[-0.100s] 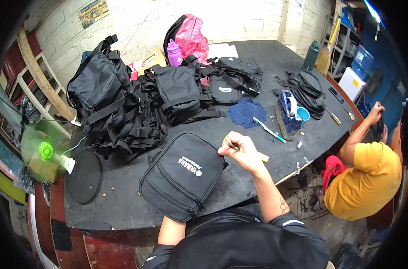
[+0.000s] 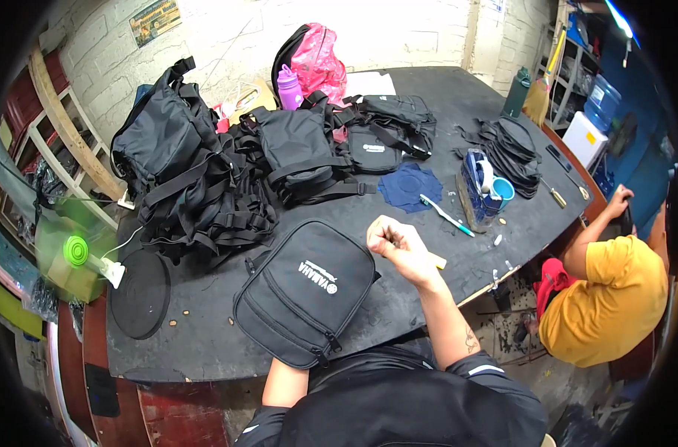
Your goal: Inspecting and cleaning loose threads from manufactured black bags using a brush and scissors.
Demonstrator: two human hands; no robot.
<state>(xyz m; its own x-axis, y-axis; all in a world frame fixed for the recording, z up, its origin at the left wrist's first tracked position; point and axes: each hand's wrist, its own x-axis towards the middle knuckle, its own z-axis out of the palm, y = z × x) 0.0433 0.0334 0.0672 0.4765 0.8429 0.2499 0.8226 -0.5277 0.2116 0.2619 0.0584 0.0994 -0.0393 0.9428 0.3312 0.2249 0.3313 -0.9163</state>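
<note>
A black bag with white printing and zipped front pockets lies tilted near the table's front edge. My left forearm reaches up under its lower end; the bag hides that hand and its fingers. Just right of the bag's upper corner, my right hand is raised with its fingers curled in and closed. Something small and dark may be within its grip, too hidden to name. A yellow piece shows beside the right wrist.
Black bags and straps are heaped at the back left. Dark blue cloth pieces, a toothbrush and a clear tool holder lie beyond my right hand. A fan stands left; a person in yellow sits right.
My right hand has drawn slightly away from the bag's corner and turned a little. The bag has shifted slightly. The other person's hands have moved lower.
</note>
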